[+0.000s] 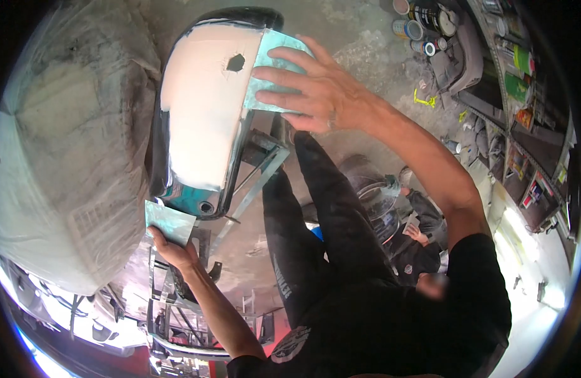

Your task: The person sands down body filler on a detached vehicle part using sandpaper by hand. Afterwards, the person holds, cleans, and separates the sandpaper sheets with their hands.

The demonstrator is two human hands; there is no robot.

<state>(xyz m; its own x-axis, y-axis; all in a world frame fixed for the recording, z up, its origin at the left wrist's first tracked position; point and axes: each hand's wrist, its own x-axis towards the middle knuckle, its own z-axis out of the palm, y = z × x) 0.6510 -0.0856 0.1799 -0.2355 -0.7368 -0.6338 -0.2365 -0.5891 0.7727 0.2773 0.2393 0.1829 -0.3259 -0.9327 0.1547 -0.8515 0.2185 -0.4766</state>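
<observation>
My left hand [174, 252] holds a turquoise sheet [170, 222] at its lower edge, just below the near end of a long curved panel [199, 113]. The panel has dark edges, a pale pinkish coat over most of its face and a dark, ragged hole near the far end. My right hand [325, 91] lies with its fingers spread on a second turquoise sheet [256, 94], which rests against the right side of the panel's far part. The underside of that sheet is hidden.
A metal stand [262, 167] is under the panel. Translucent sheeting covers a large shape [70, 151] at left. Cans [408, 29] are on the floor at upper right, near loaded shelves [536, 138]. Another person [426, 220] at lower right holds a pale piece.
</observation>
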